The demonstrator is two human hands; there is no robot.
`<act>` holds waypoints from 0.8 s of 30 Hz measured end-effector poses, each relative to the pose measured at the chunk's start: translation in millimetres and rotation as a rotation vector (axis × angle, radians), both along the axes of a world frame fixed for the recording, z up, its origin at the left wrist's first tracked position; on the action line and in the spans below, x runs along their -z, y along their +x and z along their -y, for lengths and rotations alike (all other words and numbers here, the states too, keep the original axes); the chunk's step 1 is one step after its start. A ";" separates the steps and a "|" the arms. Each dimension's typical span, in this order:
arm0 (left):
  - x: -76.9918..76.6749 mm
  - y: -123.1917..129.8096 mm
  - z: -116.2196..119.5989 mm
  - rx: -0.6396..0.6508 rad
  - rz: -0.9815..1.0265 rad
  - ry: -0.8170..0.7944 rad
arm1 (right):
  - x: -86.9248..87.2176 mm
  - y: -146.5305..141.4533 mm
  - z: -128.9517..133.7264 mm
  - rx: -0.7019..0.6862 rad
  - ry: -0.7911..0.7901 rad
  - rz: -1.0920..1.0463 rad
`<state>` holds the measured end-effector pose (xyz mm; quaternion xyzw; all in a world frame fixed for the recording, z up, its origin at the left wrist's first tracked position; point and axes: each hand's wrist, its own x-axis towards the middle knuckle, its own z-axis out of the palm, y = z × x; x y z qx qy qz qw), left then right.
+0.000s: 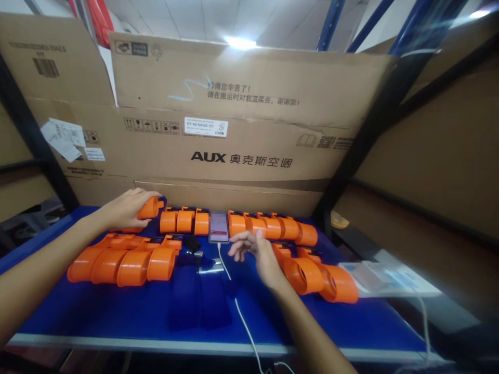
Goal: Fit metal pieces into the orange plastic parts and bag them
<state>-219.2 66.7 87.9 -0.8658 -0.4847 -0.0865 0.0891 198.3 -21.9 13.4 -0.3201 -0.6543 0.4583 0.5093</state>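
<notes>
My left hand [134,208] is closed around an orange plastic ring-shaped part [148,207] with a dark end piece, at the back left of the blue table [117,314]. My right hand [260,255] hovers above the middle of the table, its fingers loosely bent and apart, with nothing seen in them. A phone [219,227] lies just to its left, with a white cable [244,319] plugged into its lower end. Right of this hand sit more orange parts [306,275]. Two dark blue flat pieces [200,298] with shiny metallic ends lie between my forearms.
Rows of orange parts stand at the front left [132,267] and along the back [268,227]. A large cardboard box [241,182] walls off the rear. Dark posts [351,140] frame both sides. At the right edge is a clear plastic tray [390,280].
</notes>
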 end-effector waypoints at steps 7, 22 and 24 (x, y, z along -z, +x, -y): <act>25.3 -4.5 -0.7 0.059 0.063 -0.130 | -0.3 -1.7 1.6 -0.004 0.017 -0.014; 40.3 -16.5 -10.9 0.107 0.050 -0.223 | 1.3 -1.9 3.2 -0.027 0.021 -0.031; 32.4 -24.5 -8.6 0.073 0.027 -0.222 | 0.7 -2.8 3.8 -0.019 0.017 -0.039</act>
